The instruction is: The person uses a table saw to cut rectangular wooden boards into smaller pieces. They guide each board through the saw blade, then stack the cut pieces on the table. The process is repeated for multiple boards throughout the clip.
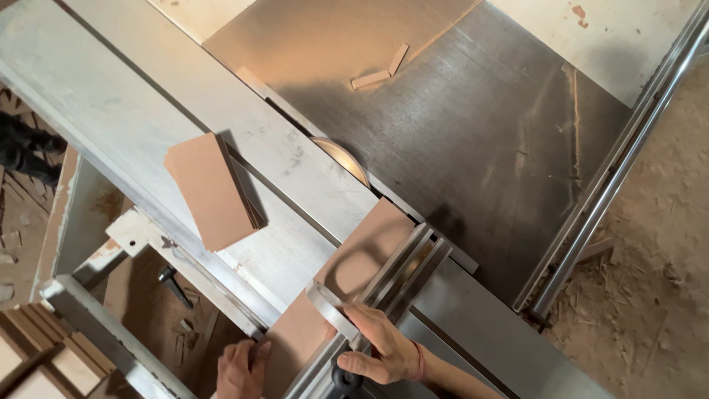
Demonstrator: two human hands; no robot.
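Head view. One sliding table saw fills the frame; its steel surface (pixel 480 125) runs diagonally from the upper left corner to the lower right edge. One circular blade (pixel 341 157) rises through the slot at the middle of the surface; only its upper arc shows, the rest sits below the slot.

Board count: three. One long brown board (pixel 362 251) lies on the sliding carriage, its far end just beside the blade, its near end cut off by the bottom edge of the frame. One shorter brown board (pixel 210 191) lies loose on the carriage toward the left edge, apart from the long board. Two small offcut strips (pixel 380 70) lie touching each other near the far edge of the surface.

One metal fence rail (pixel 402 270) crosses the long board at the near edge. One curved metal handle (pixel 332 310) stands against it.

Hand count: two. The right hand (pixel 384 351) is closed around the fence rail, fingers wrapped over its top beside the handle; a red band sits at the wrist. The left hand (pixel 240 367) rests flat, fingers together, on the near left edge of the long board; its wrist is cut off by the frame.

One round guide bar (pixel 617 170) borders the right edge of the surface. Sawdust covers the floor (pixel 665 258) beyond it.
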